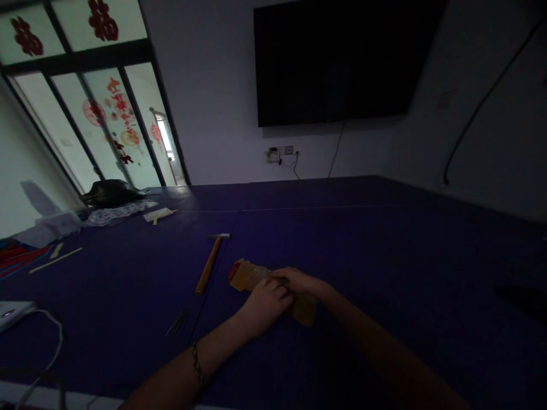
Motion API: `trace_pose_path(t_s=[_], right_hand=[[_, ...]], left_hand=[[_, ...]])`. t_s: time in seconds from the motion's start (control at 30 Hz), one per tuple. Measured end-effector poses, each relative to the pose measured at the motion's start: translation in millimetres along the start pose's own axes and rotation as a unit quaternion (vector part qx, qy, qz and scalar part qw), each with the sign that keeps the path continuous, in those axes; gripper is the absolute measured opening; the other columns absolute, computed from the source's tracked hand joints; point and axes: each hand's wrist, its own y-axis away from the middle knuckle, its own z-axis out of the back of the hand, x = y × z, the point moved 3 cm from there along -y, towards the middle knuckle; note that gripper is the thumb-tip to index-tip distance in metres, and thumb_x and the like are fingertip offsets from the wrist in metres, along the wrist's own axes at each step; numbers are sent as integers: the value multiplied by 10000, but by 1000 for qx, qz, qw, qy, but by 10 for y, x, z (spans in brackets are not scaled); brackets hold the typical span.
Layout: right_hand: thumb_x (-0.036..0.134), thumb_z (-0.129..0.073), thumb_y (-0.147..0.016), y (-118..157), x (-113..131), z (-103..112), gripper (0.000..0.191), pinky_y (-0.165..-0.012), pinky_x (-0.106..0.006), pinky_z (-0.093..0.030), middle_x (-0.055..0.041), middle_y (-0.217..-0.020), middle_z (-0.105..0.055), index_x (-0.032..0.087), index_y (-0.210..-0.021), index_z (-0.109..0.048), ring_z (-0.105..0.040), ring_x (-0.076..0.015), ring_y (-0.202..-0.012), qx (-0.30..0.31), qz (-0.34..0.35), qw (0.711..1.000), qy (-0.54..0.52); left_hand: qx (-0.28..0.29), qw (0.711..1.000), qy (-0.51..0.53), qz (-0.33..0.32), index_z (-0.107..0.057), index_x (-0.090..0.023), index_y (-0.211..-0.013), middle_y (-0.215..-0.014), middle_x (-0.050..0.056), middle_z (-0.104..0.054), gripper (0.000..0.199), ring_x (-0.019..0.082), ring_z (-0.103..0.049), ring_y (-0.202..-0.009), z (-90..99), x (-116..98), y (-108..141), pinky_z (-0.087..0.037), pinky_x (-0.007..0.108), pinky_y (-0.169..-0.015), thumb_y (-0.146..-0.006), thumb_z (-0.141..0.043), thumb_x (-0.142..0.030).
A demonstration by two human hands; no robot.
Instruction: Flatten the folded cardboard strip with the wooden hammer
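Both of my hands meet over a yellowish, partly see-through thing with a red end [250, 276], which looks like plastic or wrapping. My left hand [268, 299] is closed on its near side, fingers curled. From the right, my right hand [298, 280] closes over it, touching the left fingers. Another amber part [304, 310] shows below the right hand; whether it is the same piece I cannot tell. To the left lies a hammer [209, 266] with a wooden handle. Several thin dark metal rods [177, 323] lie nearer to me, beside my left forearm.
The purple table [363, 245] reaches to the wall under a television [342, 62]. At its far left are a black bag [111, 192], patterned cloth [115, 214] and a small white packet [158, 214]. Red strips [19, 256] and a white device with a cable [15, 313] lie left.
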Motion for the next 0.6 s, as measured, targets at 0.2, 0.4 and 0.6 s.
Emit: trace_pose_path(t_s=[0.2, 0.4, 0.6], right_hand=[[8, -494, -589, -66, -52, -15, 503, -763, -266, -488, -7, -1002, -706, 241, -997, -675, -644, -193, -889, 0, -13, 1000, 19], [-20, -449, -561, -120, -95, 52, 600, -772, -233, -486, 17, -1049, -689, 268, -1045, -657, -646, -155, -892, 19, -11, 1000, 2], [-5, -452, -577, -116, -145, 80, 540, -750, -233, -495, 36, -953, -718, 280, -971, -688, -661, -142, -817, -7, -23, 1000, -16]], left_hand=[[65, 973, -205, -85, -621, -110, -907, -847, 108, -637, 164, 213, -613, -772, -162, 300, -26, -491, 303, -634, -832, -479, -143], [68, 960, -253, -98, -630, -29, -912, -774, 157, -634, 199, 236, -612, -723, -425, 73, -129, -474, 320, -578, -816, -458, -60], [61, 968, -239, -55, -652, -35, -768, -690, 145, -615, 189, 237, -609, -700, -540, -41, -285, -478, 312, -558, -802, -467, -52]])
